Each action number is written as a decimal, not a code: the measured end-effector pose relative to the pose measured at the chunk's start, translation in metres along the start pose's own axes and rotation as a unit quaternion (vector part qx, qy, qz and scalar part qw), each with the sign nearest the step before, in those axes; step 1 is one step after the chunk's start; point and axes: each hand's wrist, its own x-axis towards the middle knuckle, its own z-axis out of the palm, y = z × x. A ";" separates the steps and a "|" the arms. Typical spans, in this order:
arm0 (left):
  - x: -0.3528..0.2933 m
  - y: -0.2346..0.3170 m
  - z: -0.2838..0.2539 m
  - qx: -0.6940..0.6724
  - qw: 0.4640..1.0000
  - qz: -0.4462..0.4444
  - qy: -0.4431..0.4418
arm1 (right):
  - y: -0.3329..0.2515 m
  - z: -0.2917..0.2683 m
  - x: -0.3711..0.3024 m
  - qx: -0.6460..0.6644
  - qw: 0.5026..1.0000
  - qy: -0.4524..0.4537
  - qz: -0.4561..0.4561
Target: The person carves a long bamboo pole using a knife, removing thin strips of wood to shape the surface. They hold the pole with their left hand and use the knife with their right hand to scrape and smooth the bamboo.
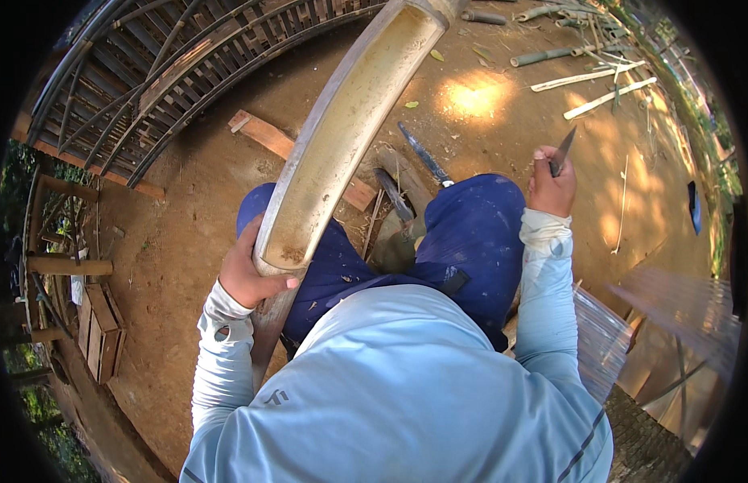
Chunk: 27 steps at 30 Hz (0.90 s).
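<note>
My left hand is closed around the near end of a long split bamboo pole. The pole's pale hollow side faces up, and it slants away over my left thigh to the far edge of the view. Some brown crumbs lie inside its near end. Held out to the right beyond my knee, my right hand is wrapped around a small knife, its dark blade pointing up and away from the bamboo. On the ground between my knees are a long dark blade and another dark curved tool, partly hidden.
A slatted bamboo structure stands at the far left. Reddish planks lie under the pole. Cut bamboo pieces are scattered at the far right. A wooden crate sits at left, and clear corrugated sheets at right.
</note>
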 end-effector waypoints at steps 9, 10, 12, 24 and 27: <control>0.005 -0.006 0.002 -0.023 0.999 0.025 -0.010 | 0.131 -0.163 -0.029 -0.191 0.957 0.090 0.197; 0.004 -0.006 0.002 -0.029 0.999 0.026 -0.010 | 0.144 -0.167 -0.040 -0.201 0.951 0.094 0.217; 0.003 -0.006 0.000 -0.024 0.999 0.024 -0.007 | 0.159 -0.172 -0.055 -0.220 0.937 0.098 0.254; 0.003 -0.010 -0.004 -0.034 0.998 0.042 -0.010 | 0.128 -0.168 -0.025 -0.147 0.944 0.097 0.280; 0.002 -0.007 -0.005 -0.020 0.999 0.044 -0.008 | 0.105 -0.146 -0.008 -0.143 0.956 0.065 0.248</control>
